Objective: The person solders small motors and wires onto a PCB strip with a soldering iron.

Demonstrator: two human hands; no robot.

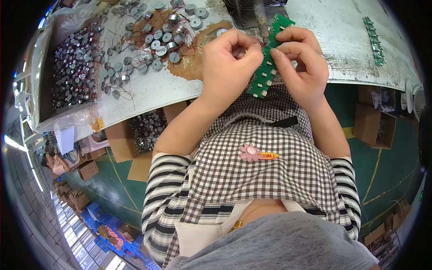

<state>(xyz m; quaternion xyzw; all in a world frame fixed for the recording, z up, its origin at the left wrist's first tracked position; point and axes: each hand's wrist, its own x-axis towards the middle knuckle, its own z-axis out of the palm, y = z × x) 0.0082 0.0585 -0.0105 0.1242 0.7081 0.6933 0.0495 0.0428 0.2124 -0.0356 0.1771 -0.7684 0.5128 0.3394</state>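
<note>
A long green circuit board strip with small white connectors along it slants over the table's front edge. My right hand grips its right side, thumb and fingers closed on the board. On the strip's other side my left hand is closed in a pinch, fingertips by the board's edge; what sits in them is too small to make out. Just beyond those fingertips a soldering iron points down towards the board. A thin wire loops beside my right hand. Left of my hands lie many small round metal motors with red wires.
A plastic-lined box full of motors stands at the far left of the table. Another green board strip lies at the right. Below are cardboard boxes. A dark fan-like grille is at the back. A person sits far left.
</note>
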